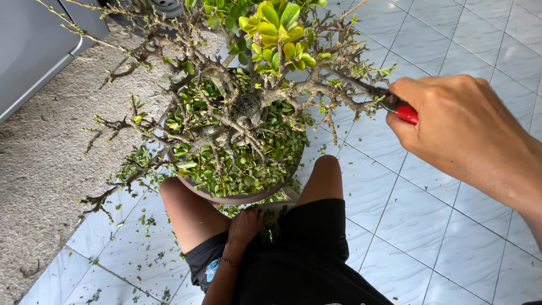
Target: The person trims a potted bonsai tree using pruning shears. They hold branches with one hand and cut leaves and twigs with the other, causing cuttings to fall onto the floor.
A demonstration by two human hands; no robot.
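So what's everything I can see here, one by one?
potted tree: one, grey-brown bare branches with a green-yellow leafy tuft on top, centre
pot: one, brown, round, on the floor between the knees
cut leaves: many, green, heaped in the pot and scattered on the tiles around it
pruning shears: one, dark blades with red handle, tip at a branch on the right
tiled floor: pale blue-white, right and bottom
rough concrete strip: grey, left
grey panel: one, top left corner
black shorts: one pair, bottom centre
knees: two, either side of the pot
left hand: resting below the pot, thin bracelet on the wrist
right hand: closed on the shears
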